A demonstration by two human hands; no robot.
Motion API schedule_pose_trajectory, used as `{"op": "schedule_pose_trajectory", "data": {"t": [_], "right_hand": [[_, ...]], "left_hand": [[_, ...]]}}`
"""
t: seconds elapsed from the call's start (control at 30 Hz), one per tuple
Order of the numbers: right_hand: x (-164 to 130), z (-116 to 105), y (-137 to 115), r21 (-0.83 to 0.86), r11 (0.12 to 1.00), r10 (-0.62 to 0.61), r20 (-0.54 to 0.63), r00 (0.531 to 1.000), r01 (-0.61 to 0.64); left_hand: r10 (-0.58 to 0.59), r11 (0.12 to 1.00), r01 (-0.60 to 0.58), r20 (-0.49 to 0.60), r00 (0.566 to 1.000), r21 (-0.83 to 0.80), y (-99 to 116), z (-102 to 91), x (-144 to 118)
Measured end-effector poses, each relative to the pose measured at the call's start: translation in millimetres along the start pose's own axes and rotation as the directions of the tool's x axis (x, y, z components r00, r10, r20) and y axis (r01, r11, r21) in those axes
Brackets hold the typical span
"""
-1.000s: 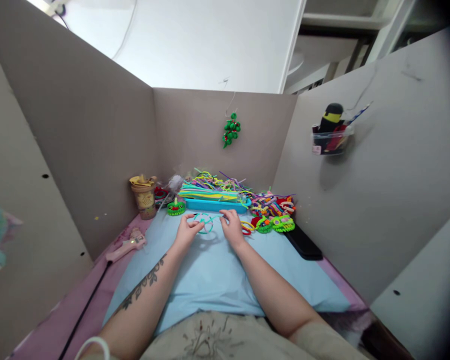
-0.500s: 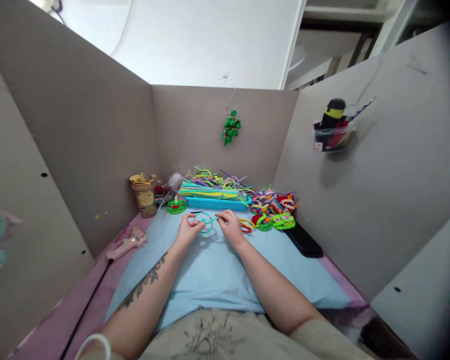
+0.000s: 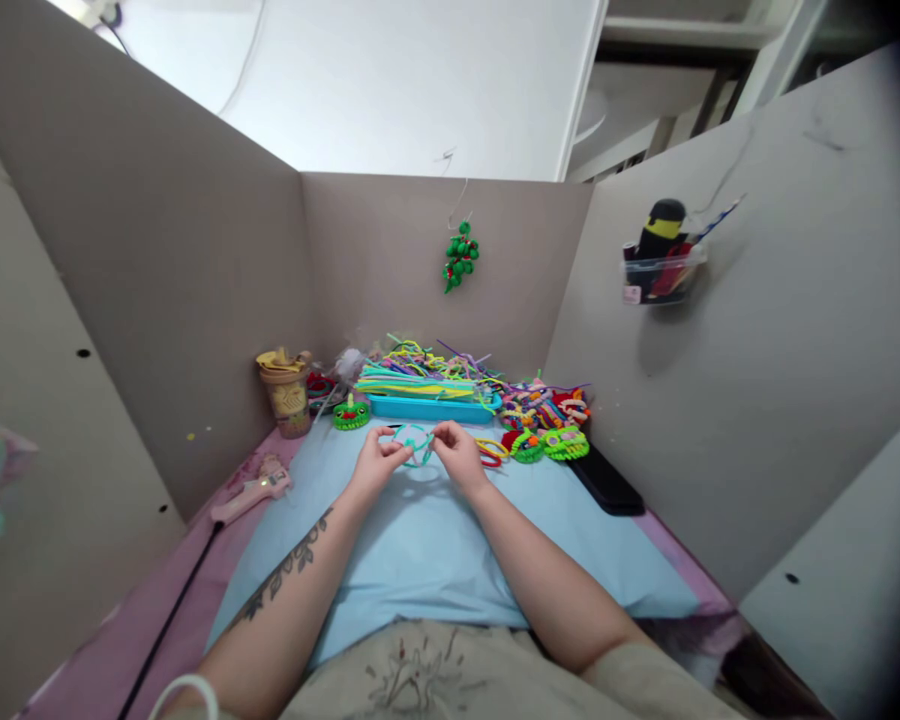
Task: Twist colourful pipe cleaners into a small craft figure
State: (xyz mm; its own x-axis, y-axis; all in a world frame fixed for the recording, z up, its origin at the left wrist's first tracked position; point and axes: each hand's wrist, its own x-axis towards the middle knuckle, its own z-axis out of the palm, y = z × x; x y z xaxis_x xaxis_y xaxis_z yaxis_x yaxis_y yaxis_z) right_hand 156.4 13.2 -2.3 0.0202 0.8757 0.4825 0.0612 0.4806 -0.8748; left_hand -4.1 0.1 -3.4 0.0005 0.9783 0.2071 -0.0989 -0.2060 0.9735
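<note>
Between my hands, a little above the blue sheet, is a turquoise pipe cleaner [image 3: 422, 460] bent into a rounded frame with crossing strands. My left hand [image 3: 377, 457] pinches its left side between thumb and fingers. On its right side, my right hand [image 3: 456, 453] pinches a strand at the rim. Just right of my right hand lie scissors with yellow and red handles [image 3: 493, 452]. Behind my hands stands a blue tray [image 3: 435, 408] heaped with pipe cleaners [image 3: 420, 383] in many colours.
Finished green pieces [image 3: 566, 443] and a green frog-like face [image 3: 351, 412] lie on the blue sheet [image 3: 412, 560]. A pink glue gun [image 3: 251, 495] rests at left near a brown cup [image 3: 287, 400]. At right is a black flat case [image 3: 607, 480]. Grey panels [image 3: 427, 310] enclose the table.
My right hand has come slightly closer to the turquoise frame; the strand it held out to the right now lies against the frame's rim. My left hand keeps its hold.
</note>
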Motion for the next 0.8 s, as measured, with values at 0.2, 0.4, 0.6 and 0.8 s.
{"op": "schedule_pose_trajectory", "data": {"t": [0.2, 0.4, 0.6, 0.8], "right_hand": [[5.4, -5.8, -2.4, 0.141, 0.954, 0.226, 0.245, 0.943, -0.265], [4.2, -5.9, 1.4, 0.168, 0.934, 0.254, 0.307, 0.917, -0.315], [3.1, -6.2, 0.8, 0.271, 0.856, 0.351, 0.319, 0.88, -0.44], [-1.6, -1.3, -5.9, 0.417, 0.758, 0.373, 0.354, 0.858, -0.502]], "left_hand": [[0.027, 0.999, -0.027, 0.018, 0.999, -0.024, -3.9, -1.8, 1.6], [0.04, 0.999, -0.04, -0.002, 0.999, -0.018, -5.5, -2.2, 2.6], [0.051, 0.999, -0.052, -0.013, 0.999, -0.008, -6.3, -1.4, 2.5], [0.072, 0.997, -0.073, -0.043, 0.996, -0.02, -7.8, -2.2, 4.1]]}}
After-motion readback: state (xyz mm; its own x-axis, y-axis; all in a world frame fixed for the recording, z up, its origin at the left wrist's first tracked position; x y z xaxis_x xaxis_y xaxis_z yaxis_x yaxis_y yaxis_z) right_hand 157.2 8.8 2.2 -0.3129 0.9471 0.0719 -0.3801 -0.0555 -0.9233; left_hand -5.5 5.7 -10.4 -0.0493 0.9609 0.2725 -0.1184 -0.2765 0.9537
